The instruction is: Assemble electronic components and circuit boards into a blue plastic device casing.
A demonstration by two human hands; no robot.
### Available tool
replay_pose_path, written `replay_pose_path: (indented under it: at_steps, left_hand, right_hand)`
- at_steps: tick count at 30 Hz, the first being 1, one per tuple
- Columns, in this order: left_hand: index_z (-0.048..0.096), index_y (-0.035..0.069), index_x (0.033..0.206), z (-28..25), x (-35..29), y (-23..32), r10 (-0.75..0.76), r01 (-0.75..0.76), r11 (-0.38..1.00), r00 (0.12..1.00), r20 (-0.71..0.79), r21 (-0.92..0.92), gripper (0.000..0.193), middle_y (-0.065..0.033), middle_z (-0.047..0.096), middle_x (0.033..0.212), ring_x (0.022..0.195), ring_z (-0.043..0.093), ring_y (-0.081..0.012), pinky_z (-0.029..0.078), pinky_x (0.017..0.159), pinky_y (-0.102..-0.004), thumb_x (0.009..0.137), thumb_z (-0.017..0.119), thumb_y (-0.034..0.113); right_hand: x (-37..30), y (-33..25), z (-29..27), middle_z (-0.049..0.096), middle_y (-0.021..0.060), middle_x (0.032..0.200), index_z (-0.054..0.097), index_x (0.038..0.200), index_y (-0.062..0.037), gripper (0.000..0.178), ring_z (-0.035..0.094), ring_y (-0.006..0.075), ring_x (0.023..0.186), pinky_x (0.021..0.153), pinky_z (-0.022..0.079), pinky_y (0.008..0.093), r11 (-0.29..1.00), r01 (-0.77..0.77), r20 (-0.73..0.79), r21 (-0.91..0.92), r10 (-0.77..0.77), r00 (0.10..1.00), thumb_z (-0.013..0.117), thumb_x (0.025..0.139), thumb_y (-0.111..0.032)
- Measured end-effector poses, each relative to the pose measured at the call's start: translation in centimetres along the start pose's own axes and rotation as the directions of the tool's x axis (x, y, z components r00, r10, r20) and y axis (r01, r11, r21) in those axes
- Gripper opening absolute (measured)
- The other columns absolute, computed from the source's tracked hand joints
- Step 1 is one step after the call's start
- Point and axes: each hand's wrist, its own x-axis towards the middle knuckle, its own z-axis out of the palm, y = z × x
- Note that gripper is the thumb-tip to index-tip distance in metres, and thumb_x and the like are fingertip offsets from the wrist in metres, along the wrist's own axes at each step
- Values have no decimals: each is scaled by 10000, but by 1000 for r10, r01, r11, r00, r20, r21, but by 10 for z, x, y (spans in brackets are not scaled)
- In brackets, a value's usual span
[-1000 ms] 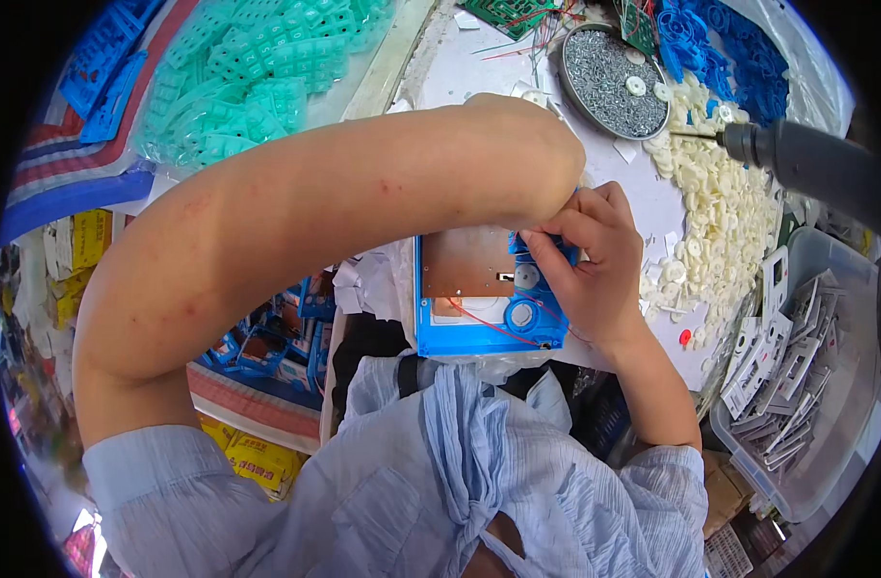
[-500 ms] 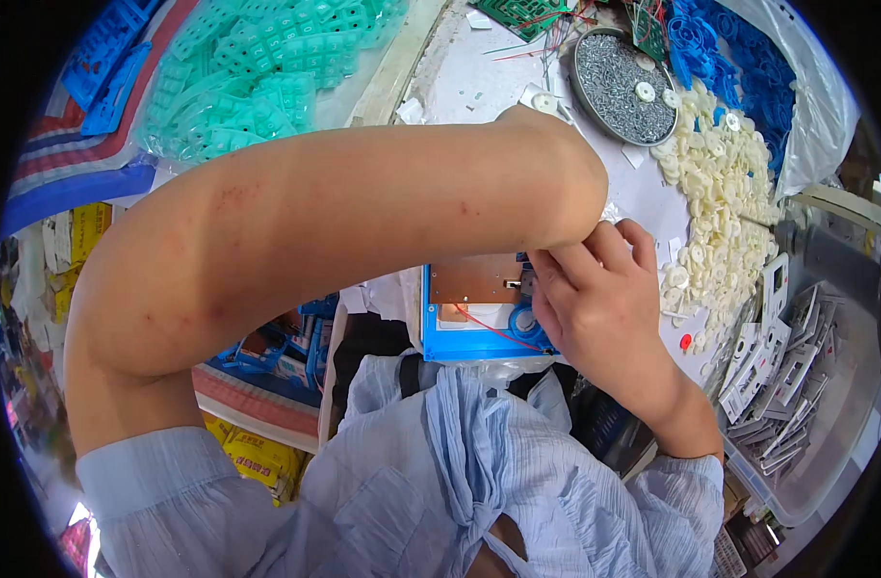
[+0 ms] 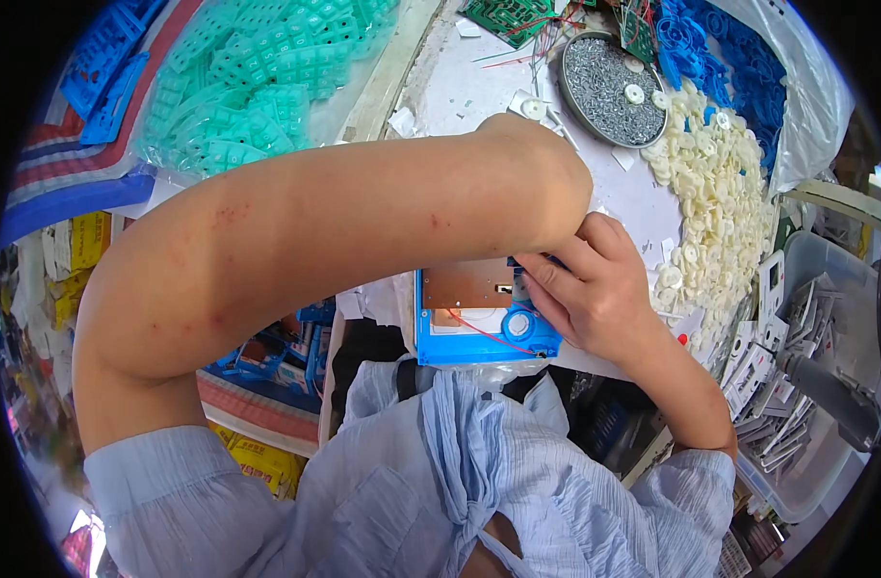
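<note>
A blue plastic case (image 3: 479, 349) lies open on the table edge in front of me. A brown circuit board (image 3: 460, 286) with a small slide switch sits in it, with a red wire and a blue ring (image 3: 518, 326) below. My left hand (image 3: 546, 178) is bent down at the wrist over the case's far right part; its fingers are hidden behind the wrist and forearm. At the case's right side, my right hand (image 3: 599, 294) has its fingers curled and pressed together beside the board. What they grip is hidden.
A round dish of screws (image 3: 609, 91) stands beyond my hands, cream plastic discs (image 3: 705, 183) to its right. Turquoise keypads (image 3: 277, 87) in clear plastic lie far left. A bin (image 3: 816, 482) holds grey-white panels; a dark grey tool-like item (image 3: 830, 400) hangs over it.
My right hand has shifted slightly, showing more of the blue ring. The dark grey item at the right has swung lower. The whole view has shifted a little.
</note>
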Motion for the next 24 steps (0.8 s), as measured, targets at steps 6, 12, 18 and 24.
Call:
replay_pose_path:
  at_steps: [6, 12, 18, 24]
  left_hand:
    - [758, 24, 805, 10, -9, -21, 144, -147, 989, 971, -188, -3, 134, -186, 743, 858, 819, 749, -330, 603, 675, -436, 707, 744, 114]
    - [735, 24, 831, 19, -24, -17, 213, -212, 977, 961, -177, 25, 122, -186, 738, 834, 787, 751, -328, 603, 682, -429, 753, 711, 115]
    - [702, 39, 947, 44, -19, -9, 8, -15, 1000, 971, -238, -25, 173, -178, 749, 866, 771, 757, -303, 601, 685, -416, 822, 715, 159]
    - [669, 1, 897, 44, -46, -33, -323, -57, 887, 633, -704, -458, 164, -122, 697, 746, 656, 695, -242, 511, 586, -360, 896, 703, 162]
  right_hand:
    - [2, -10, 1, 641, 40, 995, 756, 1074, -45, 348, 591, 251, 915, 823, 490, 403, 996, -86, 23, -29, 87, 996, 807, 739, -122]
    - [3, -13, 3, 635, 43, 987, 746, 1076, -36, 344, 588, 246, 916, 825, 485, 395, 995, -89, 32, -52, 90, 995, 798, 746, -117]
    - [5, -19, -3, 614, 49, 958, 735, 1068, 3, 351, 584, 245, 916, 810, 484, 383, 991, -105, 74, -83, 111, 991, 765, 746, -135]
    - [10, -23, -7, 586, 56, 912, 719, 1063, 34, 348, 589, 252, 909, 807, 488, 376, 987, -80, 154, -142, 102, 983, 696, 767, -147]
